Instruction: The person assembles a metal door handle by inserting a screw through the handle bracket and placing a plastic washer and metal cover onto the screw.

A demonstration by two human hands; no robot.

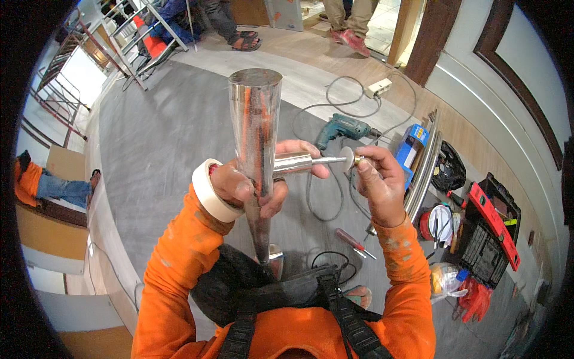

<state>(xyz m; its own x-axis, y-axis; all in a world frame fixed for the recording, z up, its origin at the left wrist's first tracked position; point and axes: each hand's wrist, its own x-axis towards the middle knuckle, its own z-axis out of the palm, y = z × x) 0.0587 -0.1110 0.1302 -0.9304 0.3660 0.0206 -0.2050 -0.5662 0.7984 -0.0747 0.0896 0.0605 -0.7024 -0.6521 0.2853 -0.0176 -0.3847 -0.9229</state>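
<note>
A shiny, upright metal tube (254, 119) stands before me, narrowing toward its lower end. My left hand (234, 186) is closed round its middle, fingers showing on both sides. A short metal side stem (293, 163) sticks out to the right, with a thin rod (329, 160) and a pale round washer (349, 159) at its end. My right hand (382, 179) pinches a small brass-coloured fitting (359, 160) at the rod's tip. A roll of cream masking tape (206, 194) hangs round my left wrist. The tube's lower end is partly hidden near my knee.
A corded green drill (347, 127) lies ahead, its cable looping to a power strip (379, 88). To the right are metal tubes (426, 185), an open toolbox (487, 233), a red level (493, 221) and screwdrivers (353, 240). Ladders (146, 39) and other people stand farther off.
</note>
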